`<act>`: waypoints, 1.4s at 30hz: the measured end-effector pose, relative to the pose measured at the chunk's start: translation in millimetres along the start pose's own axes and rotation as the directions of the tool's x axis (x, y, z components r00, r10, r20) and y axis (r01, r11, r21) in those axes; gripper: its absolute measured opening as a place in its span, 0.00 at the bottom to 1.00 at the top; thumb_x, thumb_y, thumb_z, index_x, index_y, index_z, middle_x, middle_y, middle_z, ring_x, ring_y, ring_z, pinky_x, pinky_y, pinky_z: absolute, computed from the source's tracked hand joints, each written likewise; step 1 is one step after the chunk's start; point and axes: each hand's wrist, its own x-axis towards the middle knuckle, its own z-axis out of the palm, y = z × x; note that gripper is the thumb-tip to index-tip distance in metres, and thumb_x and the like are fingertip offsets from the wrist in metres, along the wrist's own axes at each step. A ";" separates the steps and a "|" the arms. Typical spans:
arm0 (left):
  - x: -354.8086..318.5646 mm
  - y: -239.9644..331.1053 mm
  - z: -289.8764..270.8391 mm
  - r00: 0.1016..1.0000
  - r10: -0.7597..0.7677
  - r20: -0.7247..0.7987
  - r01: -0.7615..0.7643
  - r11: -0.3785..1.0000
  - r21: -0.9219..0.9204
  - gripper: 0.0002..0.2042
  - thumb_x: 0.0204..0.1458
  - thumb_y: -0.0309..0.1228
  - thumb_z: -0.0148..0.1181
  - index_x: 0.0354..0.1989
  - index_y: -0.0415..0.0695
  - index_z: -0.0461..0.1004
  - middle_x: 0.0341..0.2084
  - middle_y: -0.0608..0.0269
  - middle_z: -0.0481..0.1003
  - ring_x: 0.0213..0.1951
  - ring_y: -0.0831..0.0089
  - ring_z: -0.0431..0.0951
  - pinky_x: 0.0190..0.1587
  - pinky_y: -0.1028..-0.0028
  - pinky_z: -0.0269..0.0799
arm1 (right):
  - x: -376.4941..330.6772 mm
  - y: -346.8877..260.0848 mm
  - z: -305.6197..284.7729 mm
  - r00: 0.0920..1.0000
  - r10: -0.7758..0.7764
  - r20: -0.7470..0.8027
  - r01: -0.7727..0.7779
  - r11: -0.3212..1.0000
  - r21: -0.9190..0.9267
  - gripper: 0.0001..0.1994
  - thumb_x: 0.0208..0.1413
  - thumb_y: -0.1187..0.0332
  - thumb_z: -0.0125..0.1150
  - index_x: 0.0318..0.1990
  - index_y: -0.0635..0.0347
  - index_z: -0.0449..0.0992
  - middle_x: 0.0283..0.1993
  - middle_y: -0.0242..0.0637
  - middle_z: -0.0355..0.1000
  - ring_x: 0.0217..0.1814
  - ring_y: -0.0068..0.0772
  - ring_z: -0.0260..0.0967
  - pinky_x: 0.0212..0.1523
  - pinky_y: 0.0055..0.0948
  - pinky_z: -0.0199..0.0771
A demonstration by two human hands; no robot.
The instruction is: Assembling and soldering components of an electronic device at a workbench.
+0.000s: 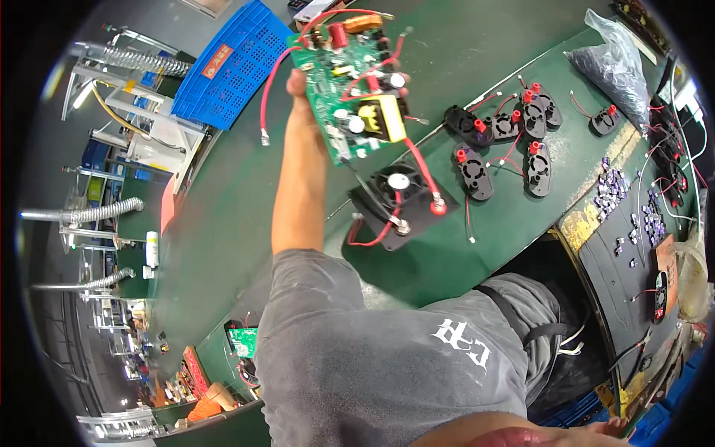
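Grasps a green rectangular circuit board (350,93) with red wires (422,165) in the left hand (304,112), with fingers mostly hidden behind it. Holds it above a dark green tabletop (238,186), partly covering a black flat panel (421,221). Cannot make out the finger state of the cut-off right hand (612,426).

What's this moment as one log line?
left hand: holding green circuit board; blue crate: left of board; black housings: on green table
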 end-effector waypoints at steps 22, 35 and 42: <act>46.3 -43.0 -24.7 0.989 -0.091 -0.112 0.093 0.996 0.013 0.55 0.23 0.72 0.66 0.54 0.36 0.70 0.46 0.42 0.75 0.47 0.49 0.77 0.53 0.51 0.74 | 17.7 10.5 -18.3 0.882 -0.458 -0.110 0.275 0.691 -0.669 0.17 0.61 0.53 0.56 0.27 0.55 0.74 0.24 0.31 0.65 0.23 0.26 0.59 0.24 0.23 0.57; -21.7 -19.6 -84.9 0.666 0.578 -0.472 -0.281 0.780 0.558 0.38 0.43 0.55 0.69 0.58 0.44 0.67 0.48 0.57 0.75 0.43 0.61 0.79 0.51 0.64 0.76 | 29.6 -6.0 -43.5 0.895 -0.446 -0.005 0.329 0.666 -0.669 0.17 0.60 0.53 0.57 0.28 0.56 0.75 0.25 0.31 0.67 0.23 0.26 0.61 0.23 0.23 0.58; -75.8 -27.9 -136.0 0.247 0.751 -0.612 -0.190 0.657 0.730 0.23 0.46 0.21 0.70 0.52 0.40 0.69 0.42 0.61 0.76 0.42 0.68 0.78 0.48 0.69 0.74 | 30.8 -5.9 -42.0 0.896 -0.444 -0.022 0.314 0.668 -0.674 0.17 0.60 0.53 0.57 0.29 0.56 0.75 0.25 0.31 0.67 0.24 0.26 0.61 0.23 0.23 0.58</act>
